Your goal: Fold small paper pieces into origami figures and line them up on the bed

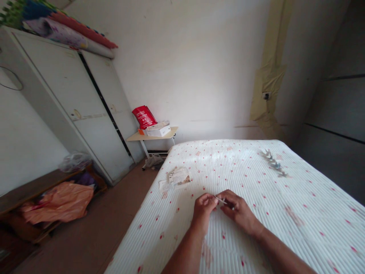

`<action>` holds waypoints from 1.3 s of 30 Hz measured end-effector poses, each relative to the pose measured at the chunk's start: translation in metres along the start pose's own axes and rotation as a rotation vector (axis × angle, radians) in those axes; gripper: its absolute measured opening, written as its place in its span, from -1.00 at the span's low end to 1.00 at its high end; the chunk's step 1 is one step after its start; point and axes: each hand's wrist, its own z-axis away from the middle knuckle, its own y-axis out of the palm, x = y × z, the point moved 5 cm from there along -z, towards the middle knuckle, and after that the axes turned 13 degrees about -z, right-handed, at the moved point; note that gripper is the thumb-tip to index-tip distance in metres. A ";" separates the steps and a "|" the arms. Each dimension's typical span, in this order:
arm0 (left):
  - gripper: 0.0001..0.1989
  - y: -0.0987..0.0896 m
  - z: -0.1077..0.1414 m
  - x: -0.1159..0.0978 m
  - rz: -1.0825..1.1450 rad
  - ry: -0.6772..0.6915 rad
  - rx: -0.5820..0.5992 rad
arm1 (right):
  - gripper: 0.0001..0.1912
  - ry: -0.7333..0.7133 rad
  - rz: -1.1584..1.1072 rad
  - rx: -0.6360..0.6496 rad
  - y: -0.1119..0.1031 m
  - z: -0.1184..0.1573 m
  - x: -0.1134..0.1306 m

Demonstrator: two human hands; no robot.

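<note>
Both forearms reach up from the bottom edge, and 2 bare hands, the left hand (204, 207) and right hand (238, 210), nearly meet below the frame's center, fingers curled in pinches.

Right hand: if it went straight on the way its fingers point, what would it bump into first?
Probably the fingertips of the left hand, just ahead of the right hand, beyond the thin pale strip at their fingers. Exact depth is unclear from this view.
</note>
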 end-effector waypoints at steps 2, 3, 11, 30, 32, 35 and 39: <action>-0.71 0.001 0.000 -0.001 -0.008 -0.007 0.009 | -0.77 -0.007 -0.001 -0.004 0.000 0.000 -0.001; -0.71 0.001 0.000 -0.001 -0.008 -0.009 0.009 | -0.78 -0.014 -0.001 -0.003 0.000 0.000 -0.001; -0.78 0.001 0.001 -0.003 0.009 -0.009 0.009 | -0.78 -0.053 0.048 0.021 0.002 0.000 0.001; -0.86 -0.001 -0.001 0.001 0.029 0.001 0.003 | -0.78 -0.030 0.025 0.073 0.006 0.002 0.005; -0.87 -0.001 -0.001 0.001 0.027 -0.005 -0.004 | -0.77 -0.042 0.029 0.079 0.006 0.001 0.006; -0.89 -0.001 0.000 -0.001 0.004 0.001 -0.018 | -0.75 -0.057 0.043 0.091 0.008 0.001 0.005; -0.89 -0.002 0.003 -0.006 -0.097 0.017 -0.067 | -0.75 -0.066 0.061 0.075 0.008 0.000 0.002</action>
